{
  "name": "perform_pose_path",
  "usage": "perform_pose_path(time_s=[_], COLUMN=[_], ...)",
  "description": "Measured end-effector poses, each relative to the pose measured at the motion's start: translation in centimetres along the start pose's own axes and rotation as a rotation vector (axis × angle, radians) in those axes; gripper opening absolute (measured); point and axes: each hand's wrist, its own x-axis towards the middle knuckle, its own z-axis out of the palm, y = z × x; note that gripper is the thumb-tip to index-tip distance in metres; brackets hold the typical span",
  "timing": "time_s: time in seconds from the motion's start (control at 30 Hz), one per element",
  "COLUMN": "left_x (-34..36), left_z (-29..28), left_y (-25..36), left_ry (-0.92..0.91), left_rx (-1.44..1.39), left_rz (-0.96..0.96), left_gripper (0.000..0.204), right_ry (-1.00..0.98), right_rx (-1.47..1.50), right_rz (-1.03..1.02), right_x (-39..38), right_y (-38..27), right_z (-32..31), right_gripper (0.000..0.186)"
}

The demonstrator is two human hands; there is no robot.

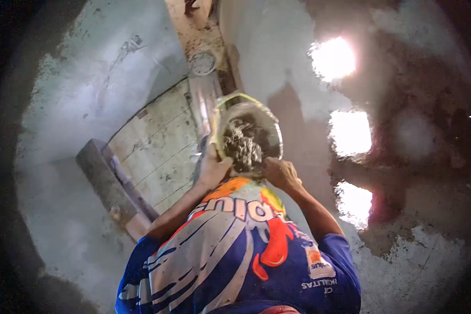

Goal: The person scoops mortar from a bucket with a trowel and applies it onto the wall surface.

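In front of my body is a bucket [276,121] with a pale yellowish rim, its mouth facing up toward me. Lumpy grey wet mortar [243,144] lies inside it. My left hand [214,168] is closed on the near left of the rim. On the near right, my right hand [281,174] grips the rim with curled fingers. Both forearms reach forward past my blue, grey and orange printed shirt [230,246]. The bucket's lower part is hidden, and its outline is a little blurred.
A long grey block-like ledge [107,178] runs along the left, beside a pale panel [154,141] with straight lines. Beyond the bucket, a round grey patch [202,63] sits on a narrow plank-like strip [206,97]. Three bright patches of light [350,133] glare at right.
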Motion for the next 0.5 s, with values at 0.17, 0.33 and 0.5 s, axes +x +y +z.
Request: perform_pose_path(time_s=[0.17,0.33,0.5], left_x=[-0.6,-0.7,1.1], left_z=[-1.1,-0.9,-0.3], left_y=[-2.0,-0.3,-0.3], left_ry=[0.075,0.123,0.134], left_rx=[-0.320,-0.134,-0.095], left_rz=[0.007,-0.112,0.029], left_gripper=[0.039,0.046,0.036], right_ry=[0.084,-0.194,0.198], right_rx=[-0.077,0.370,0.247], right_rz=[-0.179,0.015,-0.334], right_x=[-0.7,3.1,7.1], right_y=[-0.4,2.5,15.0], right_z=[-6.5,-17.2,-28.9], right_gripper=[0.028,0.032,0.033])
